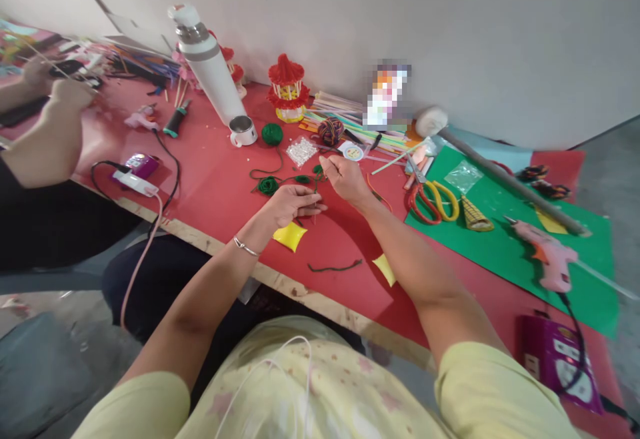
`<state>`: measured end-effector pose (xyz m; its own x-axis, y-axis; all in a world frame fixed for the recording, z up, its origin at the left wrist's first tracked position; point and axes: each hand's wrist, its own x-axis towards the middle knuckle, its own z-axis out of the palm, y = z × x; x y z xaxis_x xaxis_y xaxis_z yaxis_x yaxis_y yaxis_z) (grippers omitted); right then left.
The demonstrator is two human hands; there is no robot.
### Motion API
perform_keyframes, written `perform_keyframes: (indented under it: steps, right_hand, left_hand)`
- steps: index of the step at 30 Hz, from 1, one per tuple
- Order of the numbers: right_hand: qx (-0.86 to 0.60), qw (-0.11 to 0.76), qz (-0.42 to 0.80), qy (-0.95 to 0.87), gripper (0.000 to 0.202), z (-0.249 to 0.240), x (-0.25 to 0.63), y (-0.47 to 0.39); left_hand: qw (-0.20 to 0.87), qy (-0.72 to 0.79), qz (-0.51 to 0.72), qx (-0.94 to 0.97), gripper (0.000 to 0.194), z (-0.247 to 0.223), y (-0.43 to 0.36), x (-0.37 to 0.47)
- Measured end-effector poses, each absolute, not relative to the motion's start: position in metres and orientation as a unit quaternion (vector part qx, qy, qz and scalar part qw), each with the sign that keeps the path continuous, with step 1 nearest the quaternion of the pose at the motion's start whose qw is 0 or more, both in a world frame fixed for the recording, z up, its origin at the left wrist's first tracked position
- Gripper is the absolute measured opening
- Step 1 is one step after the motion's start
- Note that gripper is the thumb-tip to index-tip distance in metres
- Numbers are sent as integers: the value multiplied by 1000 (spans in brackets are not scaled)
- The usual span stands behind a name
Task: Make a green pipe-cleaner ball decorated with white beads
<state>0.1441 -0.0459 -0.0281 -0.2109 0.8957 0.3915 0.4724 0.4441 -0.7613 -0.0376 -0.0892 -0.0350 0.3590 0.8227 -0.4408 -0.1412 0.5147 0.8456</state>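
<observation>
My left hand (pixel 295 204) is pinched around the lower end of a dark green yarn strand (pixel 317 184) above the red table (pixel 240 202). Just up and to the right, my right hand (pixel 345 175) has its fingers closed on the upper part of the same yarn. A coil of green yarn (pixel 268 186) lies beyond my left hand, with a green yarn ball (pixel 271 134) farther back. Under my left wrist is a yellow pillow-shaped piece (pixel 291 237); a second yellow piece (pixel 385 269) is partly hidden by my right forearm. A cut yarn strand (pixel 335 268) lies in front.
A bag of white beads (pixel 302 151), multicoloured yarn (pixel 331 131), a white cup (pixel 243 131) and a tall bottle (pixel 213 69) stand beyond. Scissors (pixel 434 200) and a pink glue gun (pixel 547 252) lie right. Another person's hands (pixel 73 95) work at left.
</observation>
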Motion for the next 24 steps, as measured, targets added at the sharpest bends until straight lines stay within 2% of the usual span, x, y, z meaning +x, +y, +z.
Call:
perform_keyframes:
  steps: [8,12,16,24]
  right_hand:
    - [-469,451,368,-664,56,-35,145,-42]
    - [-479,448,504,-562,51,-35,139,-43]
    - [-460,459,588,-481,42,-27,134,-47]
    - [-486,474,600,-424,45,-29,134,-42]
  left_hand:
    - [615,532,383,438,24,-34,-91,-43]
    - [629,524,434,376,23,-30,-93,-40]
    - [654,492,469,332,20,-29,-93,-35]
    - [673,449,518,278,18,-31,-91,-30]
